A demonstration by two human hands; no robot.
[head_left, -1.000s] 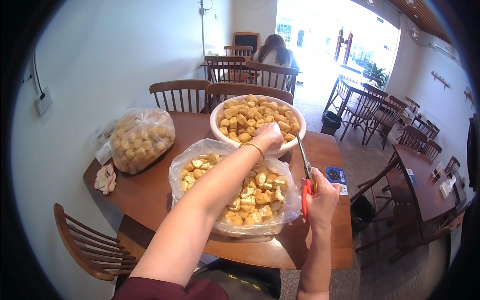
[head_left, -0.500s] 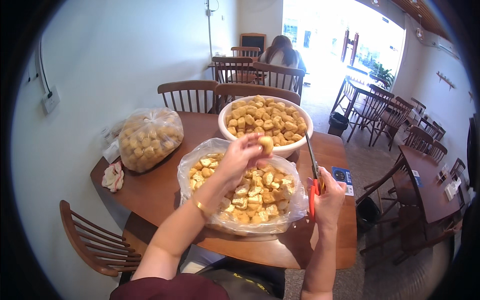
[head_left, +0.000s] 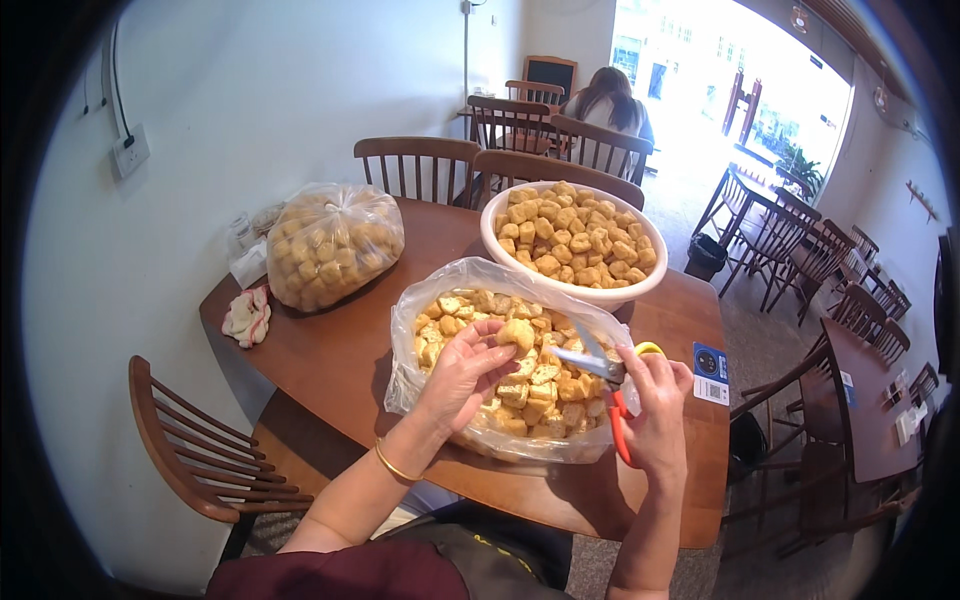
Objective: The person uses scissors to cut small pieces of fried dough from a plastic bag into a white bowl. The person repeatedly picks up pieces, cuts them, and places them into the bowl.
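Note:
My left hand (head_left: 467, 372) pinches a golden fried tofu puff (head_left: 516, 335) between thumb and fingers, above an opened clear plastic bag (head_left: 410, 310). Cut tofu pieces (head_left: 545, 385) with pale insides fill that bag. In my right hand (head_left: 655, 412) is a pair of scissors (head_left: 598, 365) with red and yellow handles, its blades spread and pointing left toward the puff without touching it. Behind the bag stands a round white basin (head_left: 655, 275) heaped with whole tofu puffs (head_left: 570, 235).
A tied plastic bag of puffs (head_left: 335, 245) sits at the table's left, beside a crumpled cloth (head_left: 247, 317). A blue-and-white card (head_left: 711, 375) lies at the right edge. Wooden chairs (head_left: 415, 175) surround the table (head_left: 300, 350); a person (head_left: 608, 105) sits farther back.
My left hand has drawn back from near the basin to over the bag with the puff. The scissors have swung from pointing up to pointing left, blades now apart. The view has shifted.

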